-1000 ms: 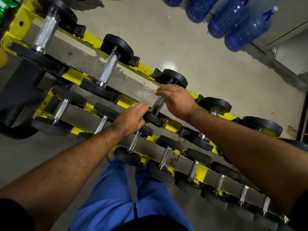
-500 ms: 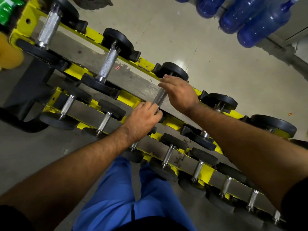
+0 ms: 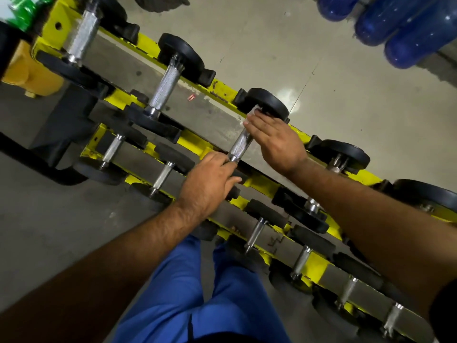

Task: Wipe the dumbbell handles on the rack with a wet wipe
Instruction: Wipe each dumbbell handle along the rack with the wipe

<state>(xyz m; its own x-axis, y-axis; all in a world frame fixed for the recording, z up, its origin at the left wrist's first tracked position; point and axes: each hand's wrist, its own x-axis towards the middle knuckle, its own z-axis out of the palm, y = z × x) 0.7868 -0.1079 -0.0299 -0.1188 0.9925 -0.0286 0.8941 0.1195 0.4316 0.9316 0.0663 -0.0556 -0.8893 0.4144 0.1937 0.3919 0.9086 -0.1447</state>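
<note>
Dumbbell handle (image 3: 241,143), knurled steel, sat on the yellow rack's (image 3: 222,91) upper tier, third from left. Right hand (image 3: 274,142) lay over its far end, fingers fairly straight, pressing a white wet wipe (image 3: 248,116) against it. Left hand (image 3: 210,181) rested at the handle's near end, fingers loosely extended, gripping nothing. Blue water bottles (image 3: 385,23) lay on the floor beyond.
</note>
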